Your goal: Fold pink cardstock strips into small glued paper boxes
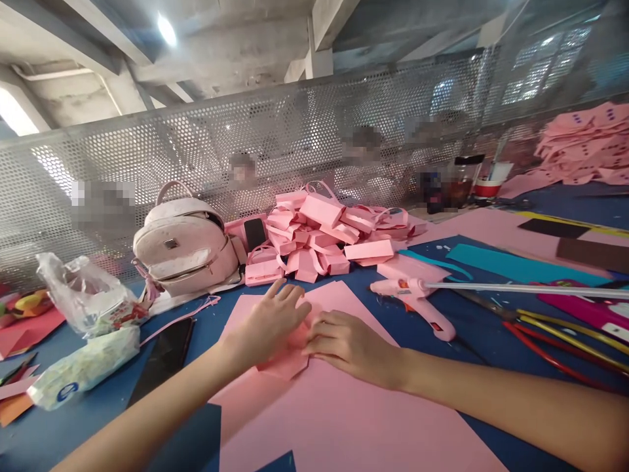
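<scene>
Both hands meet over a small folded pink paper piece point(287, 359) that lies on a large pink sheet point(344, 419) spread across the blue table point(73, 432); the left hand point(268, 324) rests palm down on the piece with its fingers stretched out flat, pressing rather than gripping; the right hand point(346, 344) comes in from the right, its fingers curled down with the tips pinching the piece's right edge, just touching the left hand's fingers.

Beyond the hands, a heap of small folded pink paper boxes point(324, 236) sits near the middle of the table; to its left stands a pale pink backpack point(184, 246), with a dark phone point(254, 233) propped between backpack and heap; a pink glue gun point(417, 301) lies just right of the sheet, a thin white rod point(521, 287) running from near it towards the right edge; yellow and red rods point(565, 341) lie near it on the table; a teal paper strip point(521, 265) and dark card pieces point(590, 249) lie further back on the right; a stack of pink cut-outs point(584, 144) is piled at the far right.

On the left, a clear plastic bag point(83, 295) stands beside a white wrapped pack point(83, 367); a black flat sheet point(164, 357) lies between that pack and the large pink sheet; a perforated metal screen point(196, 151) runs behind the table.
</scene>
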The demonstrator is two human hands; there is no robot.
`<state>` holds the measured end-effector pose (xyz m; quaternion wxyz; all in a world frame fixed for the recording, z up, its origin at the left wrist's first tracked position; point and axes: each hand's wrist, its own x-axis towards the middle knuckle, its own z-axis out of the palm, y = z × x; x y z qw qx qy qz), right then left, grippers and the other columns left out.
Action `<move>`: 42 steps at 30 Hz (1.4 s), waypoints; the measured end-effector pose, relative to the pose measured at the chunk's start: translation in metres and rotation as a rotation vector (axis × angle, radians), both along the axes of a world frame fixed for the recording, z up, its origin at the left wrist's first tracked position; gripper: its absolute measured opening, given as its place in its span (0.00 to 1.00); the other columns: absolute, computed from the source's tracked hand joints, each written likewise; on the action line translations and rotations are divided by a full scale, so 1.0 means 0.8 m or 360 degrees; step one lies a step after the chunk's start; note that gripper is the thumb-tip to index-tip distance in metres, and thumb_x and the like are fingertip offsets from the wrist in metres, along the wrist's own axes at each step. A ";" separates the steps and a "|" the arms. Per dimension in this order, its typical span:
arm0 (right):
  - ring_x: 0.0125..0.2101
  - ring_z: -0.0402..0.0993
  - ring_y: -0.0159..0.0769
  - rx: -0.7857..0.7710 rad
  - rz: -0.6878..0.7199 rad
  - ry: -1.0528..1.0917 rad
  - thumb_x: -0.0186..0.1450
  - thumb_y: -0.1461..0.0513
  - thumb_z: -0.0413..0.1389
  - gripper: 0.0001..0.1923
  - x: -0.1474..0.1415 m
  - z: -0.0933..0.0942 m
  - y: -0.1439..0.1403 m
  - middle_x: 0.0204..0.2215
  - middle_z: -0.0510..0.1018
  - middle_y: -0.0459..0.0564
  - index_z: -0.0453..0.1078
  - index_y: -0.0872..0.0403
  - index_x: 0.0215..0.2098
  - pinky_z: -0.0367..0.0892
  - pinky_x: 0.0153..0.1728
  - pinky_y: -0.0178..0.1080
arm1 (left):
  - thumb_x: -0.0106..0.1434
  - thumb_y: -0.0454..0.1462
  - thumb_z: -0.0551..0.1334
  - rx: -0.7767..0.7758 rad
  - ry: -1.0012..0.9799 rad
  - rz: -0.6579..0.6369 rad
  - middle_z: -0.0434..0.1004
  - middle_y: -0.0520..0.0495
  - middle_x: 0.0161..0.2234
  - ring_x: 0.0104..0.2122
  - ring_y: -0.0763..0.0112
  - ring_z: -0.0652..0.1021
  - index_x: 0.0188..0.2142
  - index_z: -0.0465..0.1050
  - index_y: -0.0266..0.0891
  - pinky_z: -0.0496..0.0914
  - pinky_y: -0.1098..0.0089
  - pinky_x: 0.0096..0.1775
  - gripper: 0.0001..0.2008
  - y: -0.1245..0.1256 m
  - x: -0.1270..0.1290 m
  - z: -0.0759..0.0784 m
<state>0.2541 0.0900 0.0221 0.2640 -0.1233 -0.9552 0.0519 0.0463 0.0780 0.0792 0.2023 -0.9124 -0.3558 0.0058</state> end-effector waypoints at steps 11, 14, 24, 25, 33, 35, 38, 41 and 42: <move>0.42 0.69 0.35 -0.0007 0.0043 -0.0089 0.72 0.67 0.50 0.11 -0.003 0.000 0.002 0.38 0.80 0.49 0.75 0.53 0.44 0.64 0.43 0.39 | 0.68 0.28 0.56 0.0294 -0.0603 -0.0353 0.76 0.54 0.25 0.30 0.70 0.76 0.32 0.73 0.39 0.58 0.52 0.60 0.11 -0.075 -0.043 -0.051; 0.41 0.69 0.35 -0.0045 0.0055 -0.0095 0.72 0.68 0.49 0.12 -0.004 0.004 0.002 0.38 0.79 0.49 0.75 0.54 0.43 0.65 0.44 0.39 | 0.67 0.27 0.55 0.0372 -0.0699 -0.0343 0.80 0.48 0.31 0.35 0.67 0.78 0.36 0.75 0.36 0.59 0.52 0.60 0.11 -0.091 -0.047 -0.067; 0.41 0.69 0.37 -0.0164 0.0119 -0.0041 0.71 0.71 0.46 0.15 -0.006 0.003 0.001 0.42 0.79 0.50 0.70 0.56 0.49 0.66 0.46 0.40 | 0.62 0.26 0.59 0.0058 -0.0915 -0.0229 0.78 0.42 0.35 0.34 0.63 0.75 0.46 0.73 0.33 0.70 0.60 0.42 0.13 -0.097 -0.054 -0.084; 0.41 0.69 0.37 -0.0181 0.0127 -0.0040 0.70 0.72 0.45 0.15 -0.007 0.002 0.001 0.42 0.79 0.50 0.69 0.57 0.49 0.66 0.46 0.40 | 0.62 0.26 0.59 0.0015 -0.0915 -0.0208 0.78 0.43 0.35 0.34 0.63 0.75 0.47 0.73 0.33 0.70 0.59 0.42 0.13 -0.096 -0.055 -0.084; 0.39 0.65 0.37 -0.0158 0.0159 -0.0183 0.70 0.72 0.44 0.14 -0.014 0.006 -0.004 0.40 0.77 0.50 0.68 0.55 0.44 0.63 0.49 0.40 | 0.65 0.27 0.51 -0.0239 -0.0871 -0.0024 0.76 0.44 0.40 0.38 0.62 0.74 0.51 0.69 0.39 0.62 0.54 0.51 0.18 -0.099 -0.050 -0.067; 0.38 0.64 0.37 -0.0155 0.0133 -0.0199 0.70 0.72 0.44 0.13 -0.017 0.005 -0.006 0.39 0.76 0.51 0.68 0.55 0.42 0.63 0.50 0.41 | 0.65 0.27 0.51 -0.0296 -0.0882 0.0019 0.76 0.45 0.41 0.39 0.62 0.74 0.51 0.69 0.42 0.59 0.53 0.53 0.18 -0.100 -0.050 -0.068; 0.37 0.63 0.38 -0.0144 0.0092 -0.0214 0.71 0.71 0.43 0.13 -0.022 0.003 -0.010 0.38 0.74 0.52 0.68 0.55 0.41 0.63 0.50 0.44 | 0.65 0.28 0.51 -0.0344 -0.0884 0.0056 0.75 0.44 0.43 0.41 0.61 0.74 0.53 0.68 0.43 0.57 0.51 0.54 0.20 -0.102 -0.052 -0.072; 0.38 0.62 0.39 -0.0118 0.0072 -0.0255 0.71 0.70 0.43 0.12 -0.024 0.002 -0.012 0.38 0.73 0.53 0.68 0.56 0.41 0.63 0.49 0.44 | 0.65 0.27 0.52 -0.0390 -0.0879 0.0081 0.74 0.45 0.44 0.42 0.60 0.73 0.55 0.67 0.45 0.56 0.51 0.55 0.22 -0.103 -0.053 -0.072; 0.38 0.62 0.39 -0.0112 0.0068 -0.0273 0.71 0.70 0.43 0.12 -0.024 0.002 -0.013 0.38 0.72 0.53 0.68 0.56 0.41 0.63 0.48 0.44 | 0.65 0.27 0.52 -0.0398 -0.0880 0.0084 0.74 0.45 0.44 0.42 0.60 0.73 0.55 0.67 0.45 0.56 0.51 0.55 0.22 -0.104 -0.053 -0.071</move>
